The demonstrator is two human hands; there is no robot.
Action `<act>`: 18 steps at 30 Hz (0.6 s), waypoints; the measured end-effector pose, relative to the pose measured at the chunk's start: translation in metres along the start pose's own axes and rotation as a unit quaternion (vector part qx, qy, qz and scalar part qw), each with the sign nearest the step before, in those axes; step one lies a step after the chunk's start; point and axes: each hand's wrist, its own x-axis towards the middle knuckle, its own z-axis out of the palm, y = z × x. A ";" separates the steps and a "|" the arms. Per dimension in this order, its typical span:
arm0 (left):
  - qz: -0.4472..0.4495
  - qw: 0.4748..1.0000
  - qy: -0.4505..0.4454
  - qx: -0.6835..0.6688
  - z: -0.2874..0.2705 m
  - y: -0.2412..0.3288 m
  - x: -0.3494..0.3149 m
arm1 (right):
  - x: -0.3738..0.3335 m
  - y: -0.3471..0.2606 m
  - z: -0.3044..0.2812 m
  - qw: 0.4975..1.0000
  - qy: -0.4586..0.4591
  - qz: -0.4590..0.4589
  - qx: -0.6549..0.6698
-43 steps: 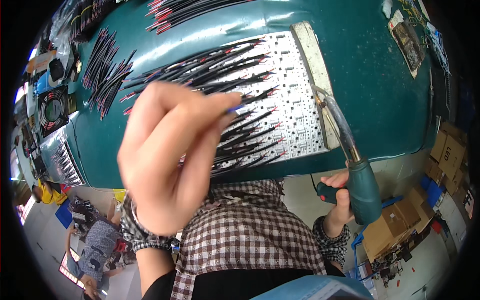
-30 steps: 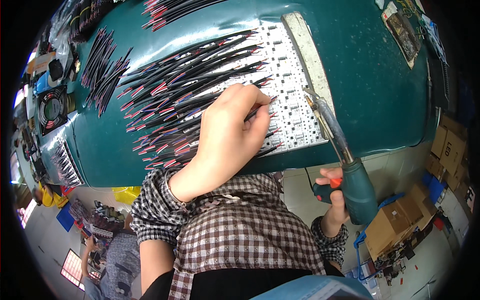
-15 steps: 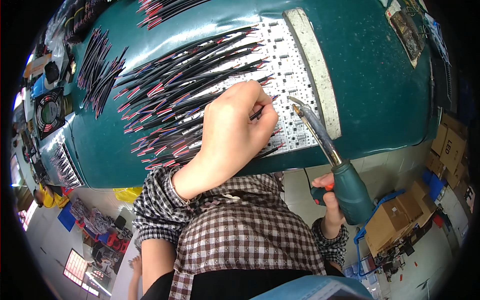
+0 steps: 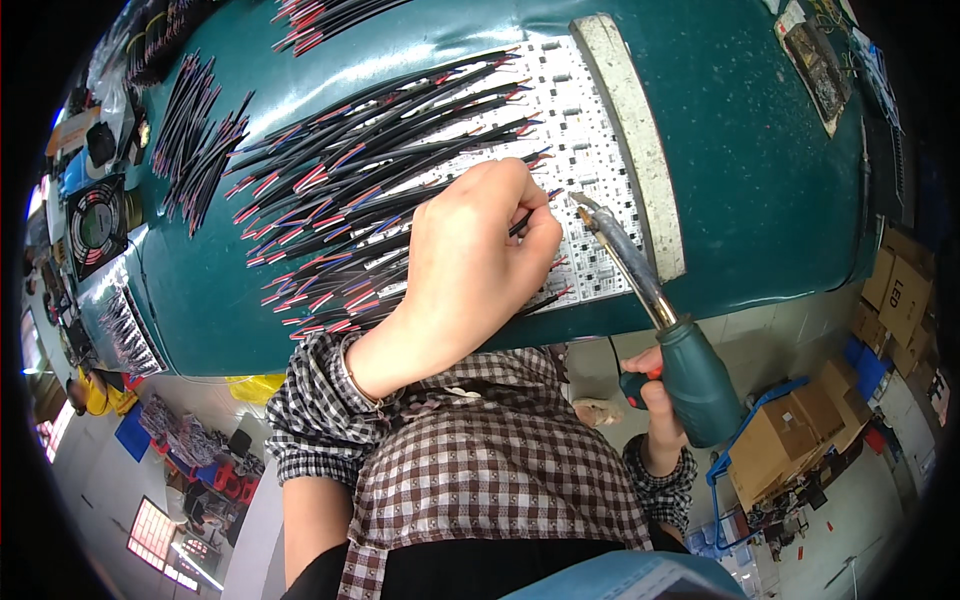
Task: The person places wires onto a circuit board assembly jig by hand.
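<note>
Closest of all, a light blue piece of material (image 4: 640,578) crosses the lower edge, with a brown-and-white checked apron (image 4: 500,455) just beyond it. The right hand (image 4: 658,405) is wrapped round the dark green soldering gun (image 4: 703,385), thumb and fingers showing at the left side of its handle; the rest of the grip is hidden. Off the table's near edge, the gun's body points up and away, and its metal tip (image 4: 582,200) slants in over the white circuit board (image 4: 592,245). The left hand (image 4: 478,255) lies over the middle of the row of wires, thumb and fingertips pinching one black wire (image 4: 519,226). That wire's bared end pokes out just past the fingertips, right above the board, with the gun's tip just to its right; whether the two touch, I can't tell. On both sides of this hand, more black wires (image 4: 400,150) lie fanned across the board, red and white ends leftward. Along the board's right edge sits a pale bar (image 4: 635,140). Farther over the green table (image 4: 760,200), a loose heap of wires (image 4: 195,150) lies at left, and another bundle (image 4: 335,22) at the top edge
</note>
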 end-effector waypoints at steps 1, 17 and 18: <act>-0.008 1.000 0.001 -0.001 0.000 0.001 0.000 | 0.000 0.004 -0.003 0.998 -0.030 -0.036 -0.043; -0.118 0.950 -0.047 -0.286 -0.014 0.035 -0.032 | 0.048 -0.050 0.038 0.977 0.074 0.055 0.191; -0.118 0.940 -0.042 -0.317 -0.013 0.038 -0.033 | 0.061 -0.056 0.044 0.985 0.068 0.060 0.150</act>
